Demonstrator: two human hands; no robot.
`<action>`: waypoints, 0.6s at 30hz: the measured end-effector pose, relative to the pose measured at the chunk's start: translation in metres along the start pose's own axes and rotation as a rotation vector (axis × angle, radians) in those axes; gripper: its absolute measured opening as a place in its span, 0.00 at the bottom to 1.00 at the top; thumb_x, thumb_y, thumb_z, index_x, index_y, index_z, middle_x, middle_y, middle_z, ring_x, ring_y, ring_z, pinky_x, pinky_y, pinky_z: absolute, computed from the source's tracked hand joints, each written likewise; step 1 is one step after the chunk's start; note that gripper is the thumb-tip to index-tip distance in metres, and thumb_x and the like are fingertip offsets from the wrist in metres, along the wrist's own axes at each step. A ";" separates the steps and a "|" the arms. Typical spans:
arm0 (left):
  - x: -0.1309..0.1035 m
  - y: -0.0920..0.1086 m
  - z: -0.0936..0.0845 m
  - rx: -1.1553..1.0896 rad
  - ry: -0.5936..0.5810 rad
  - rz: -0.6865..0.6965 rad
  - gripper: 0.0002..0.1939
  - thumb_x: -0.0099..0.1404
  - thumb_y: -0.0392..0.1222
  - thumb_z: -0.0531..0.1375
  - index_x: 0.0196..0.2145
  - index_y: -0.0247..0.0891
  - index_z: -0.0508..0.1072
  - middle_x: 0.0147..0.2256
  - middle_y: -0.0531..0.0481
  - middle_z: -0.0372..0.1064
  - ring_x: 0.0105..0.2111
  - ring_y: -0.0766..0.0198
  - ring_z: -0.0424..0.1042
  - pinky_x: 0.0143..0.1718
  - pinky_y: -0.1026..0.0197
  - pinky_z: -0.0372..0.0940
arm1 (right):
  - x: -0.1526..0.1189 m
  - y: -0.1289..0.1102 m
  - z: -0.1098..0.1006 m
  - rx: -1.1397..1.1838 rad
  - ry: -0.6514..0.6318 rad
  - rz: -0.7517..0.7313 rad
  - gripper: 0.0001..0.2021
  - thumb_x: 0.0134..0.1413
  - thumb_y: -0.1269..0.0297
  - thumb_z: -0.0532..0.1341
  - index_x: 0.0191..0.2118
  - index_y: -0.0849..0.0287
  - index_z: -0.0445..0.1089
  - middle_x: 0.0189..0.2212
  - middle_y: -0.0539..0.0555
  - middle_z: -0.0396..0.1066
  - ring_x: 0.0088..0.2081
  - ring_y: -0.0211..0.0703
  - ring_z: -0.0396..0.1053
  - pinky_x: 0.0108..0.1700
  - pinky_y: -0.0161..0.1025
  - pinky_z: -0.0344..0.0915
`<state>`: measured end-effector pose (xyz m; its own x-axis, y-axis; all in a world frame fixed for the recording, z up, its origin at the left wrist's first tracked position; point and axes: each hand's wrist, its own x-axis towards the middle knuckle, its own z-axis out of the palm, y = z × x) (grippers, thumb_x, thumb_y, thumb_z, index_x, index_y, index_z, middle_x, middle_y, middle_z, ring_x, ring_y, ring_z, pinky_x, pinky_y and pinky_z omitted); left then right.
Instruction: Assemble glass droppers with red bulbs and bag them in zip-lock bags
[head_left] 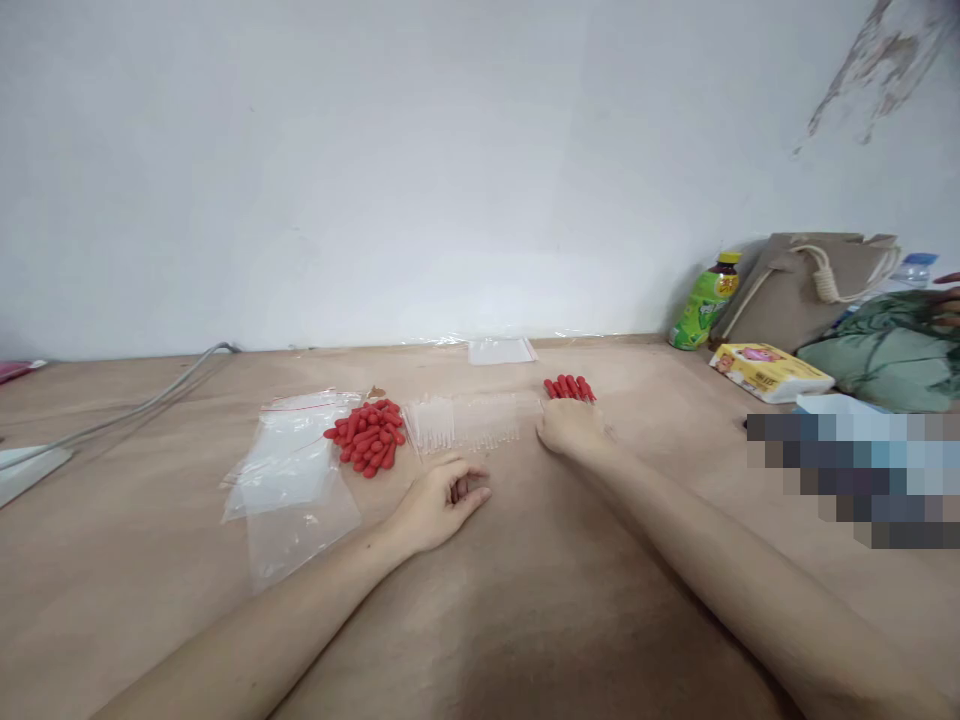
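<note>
My left hand [446, 502] rests on the brown table surface, palm inward, with its thumb and loosely bent fingers apart and nothing between them. Just beyond it lies a row of thin, clear plastic sticks [466, 422]. My right hand [574, 427] is at the right end of that row, its fingers curled down and mostly hidden; what they hold, if anything, does not show. Right behind its knuckles is a small row of red, rounded pieces [570, 387]. A larger loose pile of red, bulb-ended pieces [367, 436] sits left of the sticks.
Clear zip bags [292, 475] overlap beside the red pile, and another bag [501, 351] lies by the wall. At right are a green bottle [705, 305], a yellow tissue pack [772, 372], a grey-brown bag [787, 290] and another person's hand [946, 305]. A grey cable [150, 402] crosses the left.
</note>
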<state>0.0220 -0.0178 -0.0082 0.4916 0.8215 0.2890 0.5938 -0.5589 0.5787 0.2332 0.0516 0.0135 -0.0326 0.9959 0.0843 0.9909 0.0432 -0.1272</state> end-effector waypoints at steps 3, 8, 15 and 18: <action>0.004 -0.001 -0.012 0.053 0.059 0.025 0.09 0.61 0.41 0.55 0.37 0.37 0.71 0.31 0.50 0.67 0.26 0.68 0.64 0.29 0.65 0.61 | -0.008 -0.008 -0.004 -0.029 0.013 0.061 0.13 0.52 0.71 0.51 0.38 0.69 0.71 0.36 0.68 0.71 0.40 0.54 0.69 0.41 0.45 0.59; 0.024 -0.029 -0.070 0.468 0.229 0.145 0.09 0.63 0.39 0.53 0.31 0.36 0.71 0.31 0.47 0.67 0.34 0.61 0.65 0.38 0.58 0.60 | -0.036 -0.009 -0.010 -0.055 0.166 -0.070 0.15 0.58 0.67 0.46 0.40 0.71 0.66 0.35 0.69 0.69 0.37 0.52 0.67 0.38 0.43 0.57; 0.055 -0.074 -0.131 0.802 -0.172 0.280 0.13 0.63 0.35 0.50 0.32 0.39 0.75 0.34 0.46 0.68 0.35 0.59 0.64 0.37 0.59 0.59 | -0.057 0.014 0.009 0.210 0.314 -0.565 0.07 0.59 0.66 0.48 0.32 0.60 0.60 0.30 0.56 0.67 0.31 0.42 0.63 0.33 0.37 0.55; 0.065 -0.078 -0.133 0.815 -0.300 0.284 0.12 0.61 0.34 0.52 0.32 0.39 0.75 0.34 0.47 0.68 0.36 0.60 0.65 0.38 0.60 0.58 | -0.059 0.017 0.022 0.283 0.371 -0.674 0.06 0.59 0.68 0.50 0.31 0.59 0.59 0.28 0.53 0.67 0.30 0.40 0.63 0.38 0.39 0.54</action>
<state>-0.0772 0.0941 0.0664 0.7654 0.6405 0.0622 0.6350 -0.7359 -0.2351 0.2493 -0.0052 -0.0154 -0.5148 0.6601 0.5470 0.7019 0.6909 -0.1732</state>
